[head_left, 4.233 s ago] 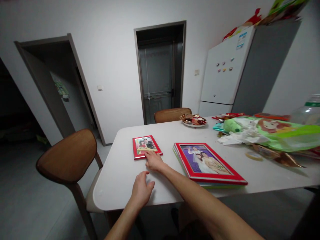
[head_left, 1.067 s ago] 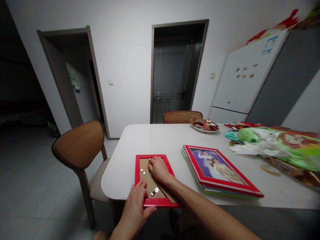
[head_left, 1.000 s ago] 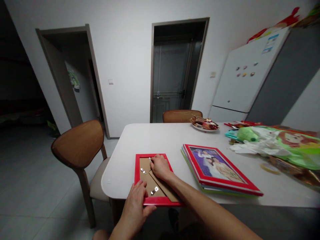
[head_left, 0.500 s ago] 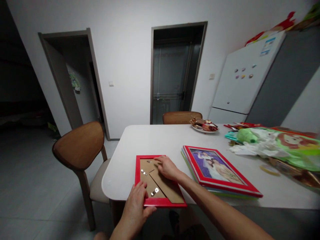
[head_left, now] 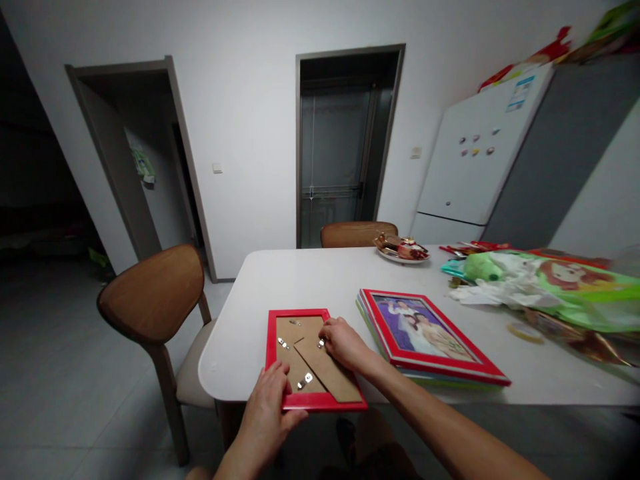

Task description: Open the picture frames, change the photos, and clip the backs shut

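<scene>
A red picture frame [head_left: 271, 340] lies face down at the table's near edge, showing its brown backing board [head_left: 293, 360] and a stand flap [head_left: 333, 377]. Small metal clips sit along the board's edges, among them one at the near side [head_left: 305, 381] and one at the left [head_left: 283, 343]. My left hand [head_left: 267, 397] grips the frame's near left corner, thumb underneath and fingers on top. With fingers bent together, my right hand [head_left: 345, 343] is at the metal clip [head_left: 321, 344] on the right side. Its fingertips partly hide that clip.
Right of my arms lies a stack of picture frames, a red one with a wedding photo [head_left: 425, 327] on top. Farther right are plastic bags [head_left: 575, 287] and a tape roll [head_left: 525, 334]. A plate of items [head_left: 403, 250] stands at the back. A chair [head_left: 155, 300] is at left.
My right hand has moved from the clip at the frame's far side to the one on its right side. My left hand keeps its hold. The view has shifted slightly.
</scene>
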Available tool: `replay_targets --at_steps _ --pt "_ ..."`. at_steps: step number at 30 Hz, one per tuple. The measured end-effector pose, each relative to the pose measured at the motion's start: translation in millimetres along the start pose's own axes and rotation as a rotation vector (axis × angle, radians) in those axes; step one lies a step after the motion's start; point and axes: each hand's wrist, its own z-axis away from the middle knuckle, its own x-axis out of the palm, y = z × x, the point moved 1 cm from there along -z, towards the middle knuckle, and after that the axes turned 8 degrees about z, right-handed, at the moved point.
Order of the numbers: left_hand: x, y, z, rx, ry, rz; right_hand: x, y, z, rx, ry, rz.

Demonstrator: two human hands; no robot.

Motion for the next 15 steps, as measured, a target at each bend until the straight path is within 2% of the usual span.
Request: replay_targets --at_steps 7,12,15 --pt "3.1 2 -7 -0.012 -0.01 -0.01 -14 -22 34 -0.044 0.042 -0.02" --pt "6.4 -1 -9 -0.013 0.036 0.067 -12 -32 31 0.057 0.018 -0.091" --pt "7.2 -4 -8 -0.011 0.076 0.165 -16 -33 27 0.089 0.061 -0.175"
